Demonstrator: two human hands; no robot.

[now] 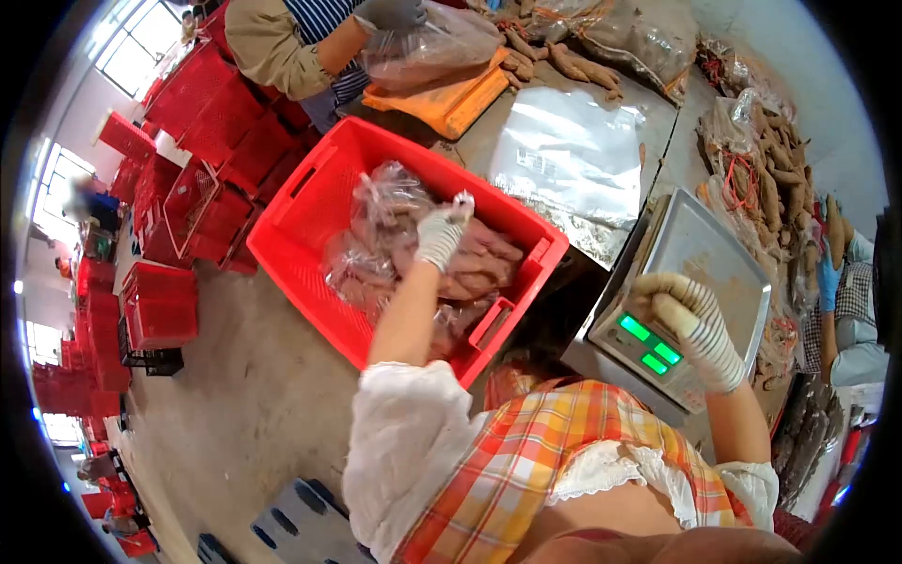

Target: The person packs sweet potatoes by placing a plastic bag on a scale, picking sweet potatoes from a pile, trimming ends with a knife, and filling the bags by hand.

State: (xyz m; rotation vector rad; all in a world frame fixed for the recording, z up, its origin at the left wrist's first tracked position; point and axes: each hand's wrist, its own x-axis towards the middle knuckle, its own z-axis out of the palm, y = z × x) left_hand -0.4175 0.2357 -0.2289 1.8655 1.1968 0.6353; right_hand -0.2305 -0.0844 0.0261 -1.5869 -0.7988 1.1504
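My left hand (444, 233), in a striped white glove, is over the red plastic crate (303, 246). Its fingers are drawn together above clear bags of sweet potatoes (484, 263); what they grip, if anything, is hidden. Several such bags lie in the crate, with crumpled plastic (390, 193) at their far end. My right hand (693, 324), gloved too, has its fingers curled in at the near side of the digital scale (709, 240), beside its lit green display. Nothing shows in these fingers. The scale's metal pan bears only brown dirt.
A stack of clear plastic bags (567, 155) lies beyond the crate. Across the table, a person's gloved hand (393, 13) holds a clear bag above an orange scale (442, 99). Sweet potatoes (780, 169) are heaped at right. Red crates (202, 94) are stacked at left.
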